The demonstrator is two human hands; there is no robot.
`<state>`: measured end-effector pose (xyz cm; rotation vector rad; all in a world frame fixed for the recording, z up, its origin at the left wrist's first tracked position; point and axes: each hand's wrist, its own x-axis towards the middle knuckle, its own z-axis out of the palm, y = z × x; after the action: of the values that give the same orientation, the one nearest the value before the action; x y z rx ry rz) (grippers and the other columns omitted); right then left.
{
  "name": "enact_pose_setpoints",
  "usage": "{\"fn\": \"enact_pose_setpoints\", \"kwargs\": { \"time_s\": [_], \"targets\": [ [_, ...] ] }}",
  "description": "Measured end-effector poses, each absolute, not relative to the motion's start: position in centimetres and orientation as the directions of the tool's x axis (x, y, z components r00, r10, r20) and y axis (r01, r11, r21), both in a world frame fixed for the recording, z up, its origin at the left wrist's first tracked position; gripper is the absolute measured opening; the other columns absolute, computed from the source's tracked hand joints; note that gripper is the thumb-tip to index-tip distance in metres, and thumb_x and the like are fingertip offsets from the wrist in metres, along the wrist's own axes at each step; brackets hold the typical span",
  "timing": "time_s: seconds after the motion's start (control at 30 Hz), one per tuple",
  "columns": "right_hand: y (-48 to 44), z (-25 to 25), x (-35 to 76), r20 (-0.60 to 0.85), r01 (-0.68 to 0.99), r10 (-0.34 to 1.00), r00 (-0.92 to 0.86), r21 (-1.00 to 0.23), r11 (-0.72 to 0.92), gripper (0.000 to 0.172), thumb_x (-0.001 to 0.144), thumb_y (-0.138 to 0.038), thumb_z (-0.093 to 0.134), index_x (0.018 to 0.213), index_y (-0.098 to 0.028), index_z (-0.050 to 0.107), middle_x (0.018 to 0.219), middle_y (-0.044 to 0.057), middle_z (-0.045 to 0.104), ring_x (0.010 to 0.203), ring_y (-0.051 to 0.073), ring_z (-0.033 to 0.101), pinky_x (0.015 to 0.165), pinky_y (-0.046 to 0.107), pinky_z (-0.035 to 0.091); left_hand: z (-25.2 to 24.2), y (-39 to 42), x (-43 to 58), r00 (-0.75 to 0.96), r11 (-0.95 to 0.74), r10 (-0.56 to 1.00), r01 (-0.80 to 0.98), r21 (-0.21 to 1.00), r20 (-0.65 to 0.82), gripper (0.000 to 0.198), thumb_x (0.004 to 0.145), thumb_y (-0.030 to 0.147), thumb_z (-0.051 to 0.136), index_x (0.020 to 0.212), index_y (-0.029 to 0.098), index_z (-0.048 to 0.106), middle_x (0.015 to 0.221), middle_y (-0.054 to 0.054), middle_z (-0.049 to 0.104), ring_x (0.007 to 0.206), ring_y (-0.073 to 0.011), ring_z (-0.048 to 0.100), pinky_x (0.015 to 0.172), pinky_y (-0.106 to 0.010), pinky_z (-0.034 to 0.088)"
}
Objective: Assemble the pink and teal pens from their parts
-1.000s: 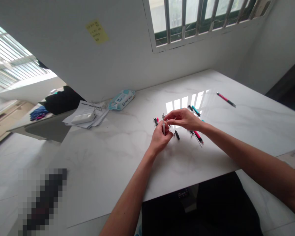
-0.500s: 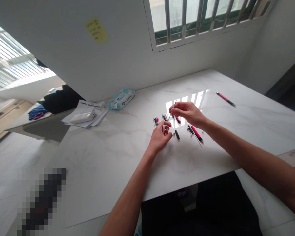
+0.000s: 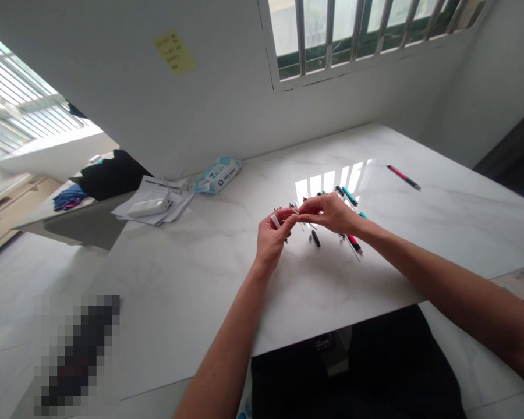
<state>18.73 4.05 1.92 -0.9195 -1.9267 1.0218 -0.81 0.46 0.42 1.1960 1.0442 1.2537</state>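
Note:
My left hand (image 3: pixel 273 238) is closed around a short white pen barrel (image 3: pixel 275 221) whose end sticks out past the thumb. My right hand (image 3: pixel 329 212) pinches something thin at the barrel's other end, fingertips touching the left hand's; I cannot make out what it is. Both hands hover just above a white marble table (image 3: pixel 192 279). Under and behind them lie several pen parts: a black cap (image 3: pixel 315 238), a red and black pen (image 3: pixel 353 242), teal pens (image 3: pixel 348 196).
A whole red pen (image 3: pixel 403 176) lies alone at the far right. A wet-wipes packet (image 3: pixel 217 174) and a stack of papers with a white device (image 3: pixel 151 205) sit at the back left near the wall. The table's near edge runs just in front of my body.
My right hand, which had lifted a thin refill up and away, has come back down to meet the left. The left hand has tilted the white barrel sideways.

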Motion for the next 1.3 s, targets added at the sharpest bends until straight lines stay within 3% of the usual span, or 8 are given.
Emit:
{"fn": "enact_pose_setpoints", "kwargs": {
  "time_s": [0.3, 0.47, 0.6, 0.7, 0.83, 0.97, 1.1, 1.3],
  "targets": [
    [4.3, 1.5, 18.9, 0.296, 0.327, 0.826, -0.481, -0.813, 0.482, 0.032, 0.086, -0.051, 0.075, 0.092, -0.020, 0.078, 0.072, 0.001, 0.067, 0.065, 0.013, 0.052, 0.062, 0.029, 0.042, 0.8, 0.7, -0.9, -0.041, -0.050, 0.998, -0.221, 0.974, 0.042, 0.034, 0.074, 0.041, 0.087, 0.090, 0.016, 0.072, 0.070, 0.003, 0.058, 0.058, -0.0061, 0.045, 0.057, -0.022, 0.038],
    [4.4, 2.0, 19.5, 0.296, 0.323, 0.854, -0.428, -0.832, 0.450, 0.028, 0.089, -0.045, 0.074, 0.103, -0.022, 0.066, 0.074, -0.001, 0.067, 0.066, 0.014, 0.057, 0.065, 0.030, 0.046, 1.4, 0.9, -1.6, -0.121, -0.057, 0.992, -0.198, 0.978, 0.033, 0.029, 0.074, 0.036, 0.083, 0.092, 0.016, 0.071, 0.081, 0.000, 0.066, 0.059, -0.0053, 0.045, 0.057, -0.021, 0.038],
    [4.4, 2.8, 20.0, 0.317, 0.406, 0.864, -0.392, -0.783, 0.471, 0.023, 0.092, -0.043, 0.069, 0.098, -0.022, 0.064, 0.074, 0.000, 0.067, 0.064, 0.014, 0.055, 0.064, 0.030, 0.044, 1.0, 1.0, -1.8, -0.104, -0.080, 0.992, -0.046, 0.996, 0.075, 0.031, 0.076, 0.035, 0.080, 0.100, 0.019, 0.068, 0.080, 0.001, 0.068, 0.059, -0.0072, 0.050, 0.057, -0.020, 0.038],
    [4.3, 3.4, 20.3, 0.311, 0.448, 0.871, -0.381, -0.762, 0.468, 0.021, 0.093, -0.042, 0.067, 0.098, -0.021, 0.066, 0.074, 0.000, 0.068, 0.063, 0.013, 0.055, 0.064, 0.030, 0.043, 0.7, 0.7, -1.9, -0.047, -0.120, 0.990, 0.167, 0.979, 0.130, 0.029, 0.079, 0.036, 0.077, 0.102, 0.022, 0.066, 0.079, 0.002, 0.068, 0.059, -0.0081, 0.052, 0.056, -0.020, 0.038],
    [3.7, 3.8, 20.6, 0.302, 0.541, 0.873, -0.383, -0.693, 0.477, 0.016, 0.094, -0.037, 0.065, 0.093, -0.021, 0.069, 0.074, 0.000, 0.068, 0.065, 0.014, 0.058, 0.065, 0.029, 0.043, 0.9, 0.2, -2.1, 0.080, -0.153, 0.988, 0.466, 0.871, 0.131, 0.017, 0.081, 0.035, 0.071, 0.094, 0.023, 0.070, 0.080, 0.001, 0.071, 0.059, -0.0097, 0.053, 0.059, -0.022, 0.041],
    [2.0, 3.3, 21.1, 0.269, 0.674, 0.880, -0.391, -0.567, 0.473, 0.010, 0.093, -0.029, 0.064, 0.091, -0.021, 0.069, 0.076, 0.000, 0.069, 0.065, 0.014, 0.059, 0.065, 0.029, 0.041, 1.6, -0.3, -1.9, 0.168, -0.145, 0.985, 0.653, 0.743, 0.044, 0.015, 0.081, 0.031, 0.069, 0.093, 0.024, 0.075, 0.081, 0.000, 0.075, 0.065, -0.0139, 0.061, 0.067, -0.026, 0.046],
    [0.0, 1.9, 21.3, 0.197, 0.777, 0.889, -0.414, -0.433, 0.458, 0.007, 0.093, -0.025, 0.062, 0.091, -0.022, 0.069, 0.080, 0.001, 0.073, 0.068, 0.016, 0.062, 0.065, 0.029, 0.040, 1.8, -0.5, -1.6, 0.255, -0.178, 0.966, 0.756, 0.630, -0.033, 0.014, 0.080, 0.031, 0.070, 0.090, 0.025, 0.077, 0.084, -0.001, 0.078, 0.071, -0.0174, 0.065, 0.071, -0.029, 0.048],
    [-1.9, 1.1, 20.4, 0.138, 0.857, 0.898, -0.418, -0.269, 0.440, 0.012, 0.092, -0.020, 0.061, 0.089, -0.021, 0.072, 0.078, 0.005, 0.074, 0.074, 0.020, 0.065, 0.066, 0.031, 0.039, 1.3, -0.6, -1.5, 0.322, -0.222, 0.944, 0.783, 0.581, -0.074, 0.012, 0.079, 0.028, 0.070, 0.087, 0.024, 0.077, 0.078, -0.002, 0.076, 0.071, -0.0182, 0.066, 0.069, -0.029, 0.047]
  ]
}}
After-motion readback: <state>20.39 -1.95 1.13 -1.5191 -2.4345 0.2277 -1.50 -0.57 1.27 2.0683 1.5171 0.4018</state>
